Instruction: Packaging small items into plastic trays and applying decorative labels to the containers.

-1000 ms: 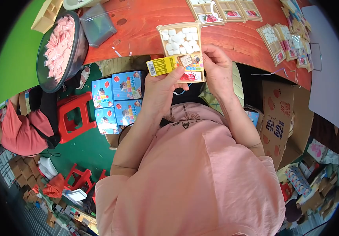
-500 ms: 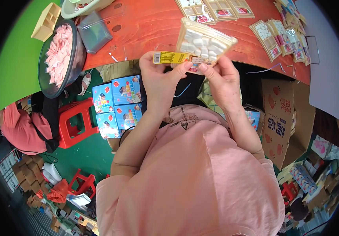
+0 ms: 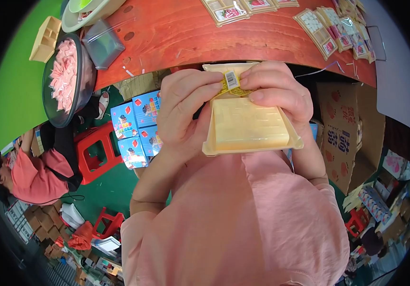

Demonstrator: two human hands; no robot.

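Held in front of my chest is a pale yellow plastic tray (image 3: 250, 125), its blank underside facing me. A yellow label strip (image 3: 231, 82) with a barcode wraps over one end of it. My left hand (image 3: 186, 102) grips the tray's left side, fingertips pressed on the label. From the right, my right hand (image 3: 281, 90) pinches the label and tray with curled fingers. Both thumbs are hidden behind the tray. White pieces in the tray do not show from this side.
On the red wooden table (image 3: 176, 43) lie filled trays (image 3: 226, 10) and a second group of packed trays (image 3: 317, 33). A dark bowl of pink sachets (image 3: 64, 78) stands left, beside a clear plastic box (image 3: 102, 44). Blue boxes (image 3: 131, 126), an open carton (image 3: 340, 138) and a red stool (image 3: 98, 152) stand below.
The tray has been turned over and brought nearer to me, so its underside now shows instead of the white pieces. The label's loose end has been folded round onto the back.
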